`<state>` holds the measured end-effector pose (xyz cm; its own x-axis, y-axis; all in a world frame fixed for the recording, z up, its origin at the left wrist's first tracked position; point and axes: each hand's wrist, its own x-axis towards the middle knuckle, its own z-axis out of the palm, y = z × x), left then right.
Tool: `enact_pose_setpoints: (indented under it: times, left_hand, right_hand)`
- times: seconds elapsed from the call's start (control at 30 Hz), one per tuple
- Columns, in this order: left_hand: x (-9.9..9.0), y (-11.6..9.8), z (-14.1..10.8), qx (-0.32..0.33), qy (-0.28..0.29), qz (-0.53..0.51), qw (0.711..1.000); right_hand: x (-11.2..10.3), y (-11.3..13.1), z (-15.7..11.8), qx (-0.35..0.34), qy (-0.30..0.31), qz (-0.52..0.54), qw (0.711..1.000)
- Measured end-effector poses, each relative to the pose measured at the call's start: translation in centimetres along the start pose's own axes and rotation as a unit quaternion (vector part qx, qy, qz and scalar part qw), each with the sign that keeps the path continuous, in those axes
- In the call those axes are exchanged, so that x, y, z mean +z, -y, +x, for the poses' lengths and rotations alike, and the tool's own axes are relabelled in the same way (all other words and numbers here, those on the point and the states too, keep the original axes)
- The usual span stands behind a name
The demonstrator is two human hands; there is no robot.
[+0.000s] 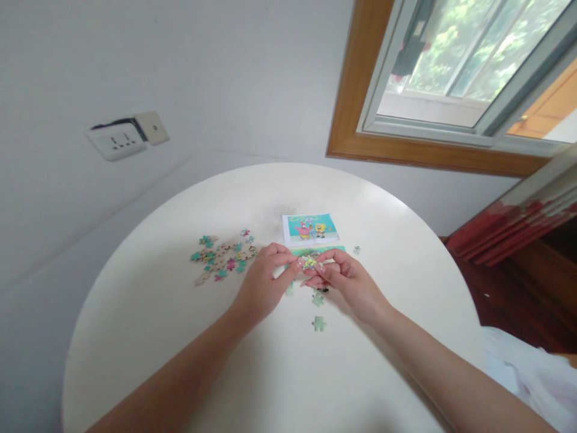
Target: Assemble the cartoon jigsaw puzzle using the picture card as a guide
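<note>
Between my fingertips is a small yellow-green jigsaw puzzle piece (309, 263); whether it is one piece or two joined ones I cannot tell. My left hand (270, 273) pinches its left side, and my right hand (349, 276) pinches its right side. Just beyond the fingers lies a partly joined puzzle strip (336, 248), green and teal, mostly covered by my hands. Behind that is the reference picture card (311, 229), with a pink and a yellow cartoon figure. Pale green loose pieces, one of them a puzzle piece (319, 324), lie below my hands.
A heap of loose puzzle pieces (225, 257), some face down, spreads left of my hands. One single small piece (357, 249) lies to the right. The round white table (180, 349) meets the wall, which has a socket (118, 141). A wood-framed window (433, 150) is at upper right.
</note>
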<state>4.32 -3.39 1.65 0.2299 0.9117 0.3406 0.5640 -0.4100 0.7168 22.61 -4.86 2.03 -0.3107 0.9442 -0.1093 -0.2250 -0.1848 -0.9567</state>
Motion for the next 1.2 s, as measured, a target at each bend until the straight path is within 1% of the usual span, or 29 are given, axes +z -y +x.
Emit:
enact_pose_setpoints:
  times: [0.27,0.53,0.93,1.03,1.1,1.2]
  left_hand:
    - [-0.1,0.0,0.1,-0.009,0.020,-0.015,1.000]
    - [0.0,0.0,0.1,-0.015,0.019,-0.029,0.999]
    - [-0.1,0.4,0.1,-0.001,0.011,-0.009,1.000]
    - [0.0,0.5,0.1,0.007,0.009,-0.006,1.000]
    - [0.1,0.6,0.0,0.019,0.008,0.005,1.000]
    - [0.1,0.7,-0.1,0.055,-0.003,0.053,0.997]
  right_hand:
    - [-0.2,-0.1,0.0,-0.009,-0.006,-0.023,1.000]
    - [-0.3,0.1,-0.1,-0.018,0.009,-0.035,0.999]
    - [-1.2,0.3,-0.1,-0.046,-0.007,-0.050,0.998]
    - [-1.4,0.3,-0.1,-0.057,-0.013,-0.080,0.995]
    - [-1.7,0.3,0.0,-0.073,-0.022,-0.124,0.989]
    - [-2.5,0.4,0.1,-0.112,-0.042,-0.225,0.967]
